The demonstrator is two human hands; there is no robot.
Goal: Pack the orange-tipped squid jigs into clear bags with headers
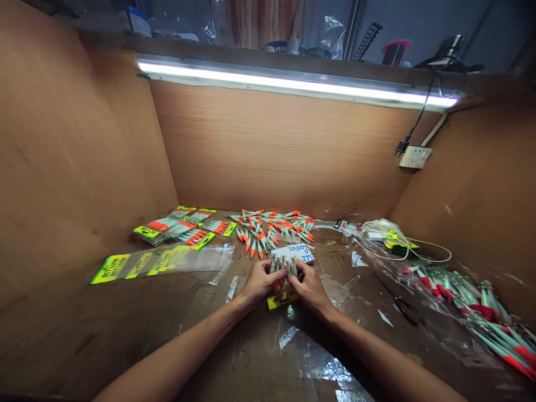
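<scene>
Between my two hands, at the middle of the bench, is a clear packet of fishing lures [276, 301] with a yellow printed label at its near end. The pale bodies and orange tips of several lures show through it. My left hand [258, 283] grips its left side and my right hand [310, 287] its right, thumbs close together on top. Fingers hide part of the packet. Just beyond lies a white card [302, 253] with blue handwriting. Behind that spreads a loose pile of orange-tipped lures [272, 223].
At left lie filled lure packets [180, 228] and a fanned row of flat bags with yellow labels [146, 263]. To the right are black-handled pliers [404, 308], a white cord [438, 259] and more lures in plastic [494, 318]. Wooden walls enclose the bench beneath a lit tube [293, 84].
</scene>
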